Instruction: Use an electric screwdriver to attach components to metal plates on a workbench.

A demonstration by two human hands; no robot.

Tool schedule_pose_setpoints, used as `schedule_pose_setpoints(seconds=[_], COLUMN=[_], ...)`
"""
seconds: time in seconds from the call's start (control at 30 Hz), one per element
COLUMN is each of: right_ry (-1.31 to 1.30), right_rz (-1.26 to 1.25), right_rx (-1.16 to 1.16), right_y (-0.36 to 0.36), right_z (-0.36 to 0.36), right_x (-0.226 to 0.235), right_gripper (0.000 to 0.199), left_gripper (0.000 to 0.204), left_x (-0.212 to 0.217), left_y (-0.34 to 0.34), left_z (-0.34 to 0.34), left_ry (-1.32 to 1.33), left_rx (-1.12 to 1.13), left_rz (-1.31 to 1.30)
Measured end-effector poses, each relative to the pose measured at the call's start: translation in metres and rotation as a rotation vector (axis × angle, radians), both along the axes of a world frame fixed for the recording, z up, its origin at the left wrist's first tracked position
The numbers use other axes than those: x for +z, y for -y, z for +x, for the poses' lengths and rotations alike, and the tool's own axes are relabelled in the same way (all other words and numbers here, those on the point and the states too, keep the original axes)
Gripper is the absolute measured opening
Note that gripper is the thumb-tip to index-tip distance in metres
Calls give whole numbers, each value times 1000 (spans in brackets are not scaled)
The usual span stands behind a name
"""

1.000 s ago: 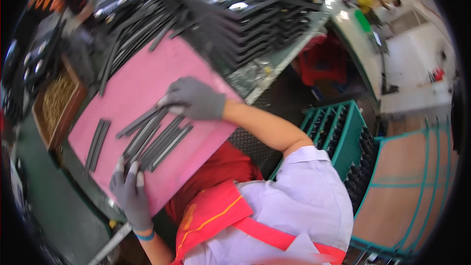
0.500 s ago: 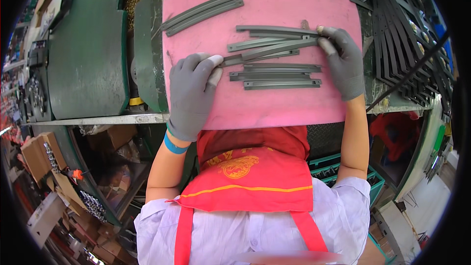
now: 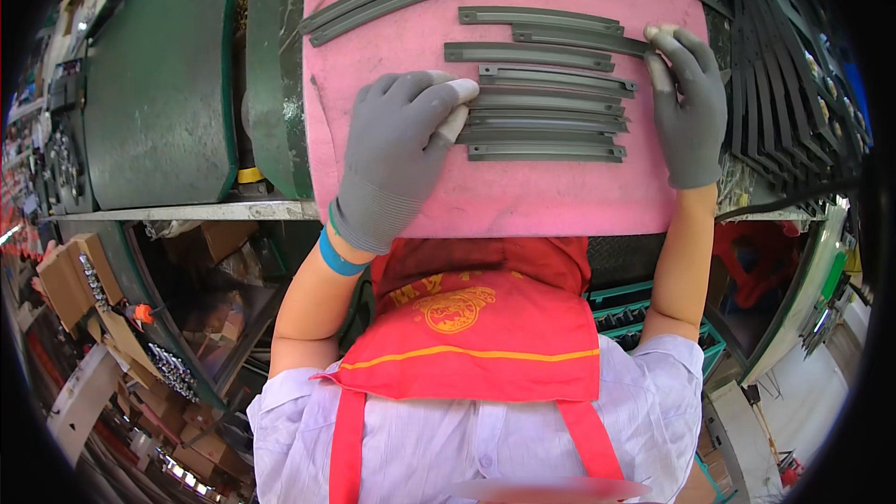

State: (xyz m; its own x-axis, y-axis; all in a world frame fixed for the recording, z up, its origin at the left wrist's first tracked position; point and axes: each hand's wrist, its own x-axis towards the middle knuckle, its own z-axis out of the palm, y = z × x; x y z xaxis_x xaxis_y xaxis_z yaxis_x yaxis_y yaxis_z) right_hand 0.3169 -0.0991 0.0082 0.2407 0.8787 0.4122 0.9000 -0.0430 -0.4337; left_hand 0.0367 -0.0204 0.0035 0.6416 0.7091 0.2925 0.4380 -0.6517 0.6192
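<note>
A pink foam pad (image 3: 523, 196) lies in front of me with several long, slightly curved grey strips (image 3: 546, 107) laid side by side on it. My left hand (image 3: 397, 154), in a grey glove, rests flat on the pad with its fingertips against the left ends of the strips. My right hand (image 3: 689, 107), also gloved, presses against their right ends, the index finger touching an upper strip. Two more grey strips (image 3: 387, 0) lie apart at the pad's upper left. Neither hand grips anything.
A green machine body (image 3: 159, 84) stands left of the pad. A stack of dark strips (image 3: 793, 84) fans out on the right. Cardboard boxes (image 3: 75, 271) and clutter sit below left, a green crate (image 3: 644, 313) under the bench. I wear a red apron (image 3: 485, 317).
The view swung from a tilted look to a straight one over the pad. Both hands have drawn the scattered strips together into a neater row between them.
</note>
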Motion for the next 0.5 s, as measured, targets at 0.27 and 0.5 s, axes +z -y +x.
schedule_pose_setpoints(seconds=[0.27, 0.5], right_ry=[-201, -164], right_rz=[-149, -143], right_rx=[235, 194], right_y=[17, 16], right_z=[-2, -4], right_x=[2, 1], right_gripper=[21, 20], left_gripper=[19, 13], left_x=[-3, 8], left_y=[-3, -4], left_z=[0, -14], left_ry=[-41, -108], left_rx=[-9, 46], left_rz=[-2, 36])
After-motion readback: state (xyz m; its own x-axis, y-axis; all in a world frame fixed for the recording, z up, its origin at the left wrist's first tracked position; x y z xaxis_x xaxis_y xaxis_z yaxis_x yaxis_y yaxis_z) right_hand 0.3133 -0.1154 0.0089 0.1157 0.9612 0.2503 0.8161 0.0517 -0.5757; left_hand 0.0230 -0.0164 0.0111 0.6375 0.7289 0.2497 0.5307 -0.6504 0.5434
